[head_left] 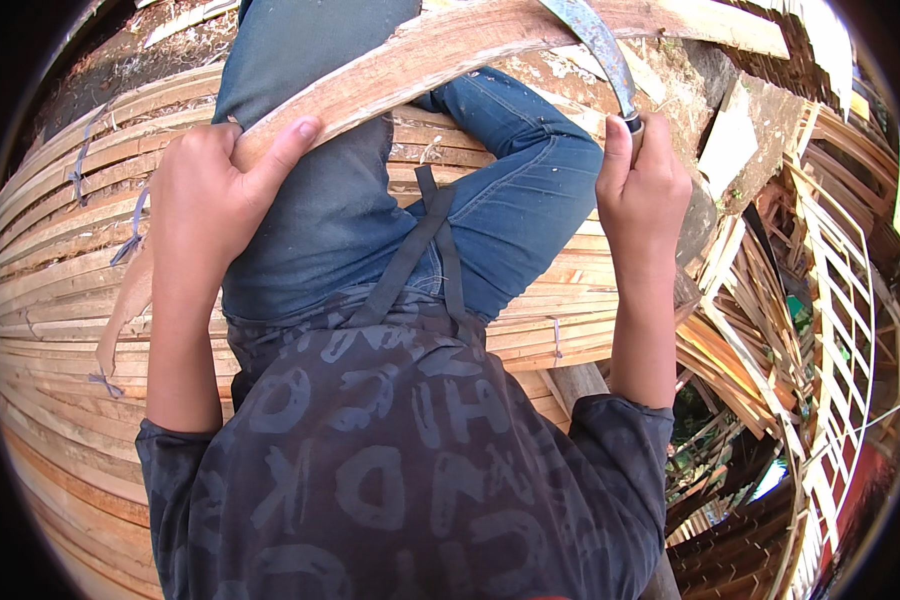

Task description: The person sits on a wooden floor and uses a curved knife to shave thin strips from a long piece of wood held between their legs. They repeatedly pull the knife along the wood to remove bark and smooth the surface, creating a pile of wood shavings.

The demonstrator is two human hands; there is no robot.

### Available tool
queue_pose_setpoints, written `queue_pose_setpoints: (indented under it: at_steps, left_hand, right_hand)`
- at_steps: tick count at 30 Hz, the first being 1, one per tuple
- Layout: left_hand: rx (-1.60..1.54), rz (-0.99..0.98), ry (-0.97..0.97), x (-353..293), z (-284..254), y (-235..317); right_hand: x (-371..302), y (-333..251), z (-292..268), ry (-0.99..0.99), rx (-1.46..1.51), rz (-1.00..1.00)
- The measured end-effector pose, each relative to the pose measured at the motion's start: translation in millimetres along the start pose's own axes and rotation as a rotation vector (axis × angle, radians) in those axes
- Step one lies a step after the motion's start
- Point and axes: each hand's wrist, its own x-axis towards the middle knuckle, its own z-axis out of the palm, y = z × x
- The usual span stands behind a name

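My left hand (215, 190) is closed around the near end of a long wooden plank (400, 75), its thumb lying along the top face. The plank slants across my jeans up to the far right, with a rough, splintered near edge. In my right hand (642, 180) is a sickle (602, 48), gripped by its handle. Its curved, stained metal blade reaches up and left, and the tip overlaps the plank near the top of the view. Whether the blade touches the wood I cannot tell. My fingers hide most of the handle.
Bundled wooden strips (60, 300), tied with purplish cords, lie beneath me and to the left. On the right stand a slatted wooden frame (835, 330) and a heap of thin wood offcuts (745, 320). A flat pale wood piece (730, 140) lies beyond my right hand.
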Motion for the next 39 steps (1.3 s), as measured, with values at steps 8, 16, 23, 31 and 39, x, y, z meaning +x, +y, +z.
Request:
queue_pose_setpoints:
  at_steps: [8,16,23,31,39]
  left_hand:
    - [-0.008,-0.004,0.011,0,0,2]
    - [-0.002,0.041,-0.011,1,-5,12]
    - [0.004,0.018,0.004,-2,2,10]
    - [0.007,-0.036,-0.007,0,2,10]
    - [0.027,0.004,-0.041,-1,0,14]
  right_hand:
    - [-5,-12,2,-0.032,-0.026,-0.072]
    - [5,65,7,0.079,-0.183,0.052]
    - [-2,40,6,0.068,-0.116,0.121]
    - [-8,-14,10,0.037,0.008,-0.091]
    - [6,79,14,0.105,-0.219,0.013]
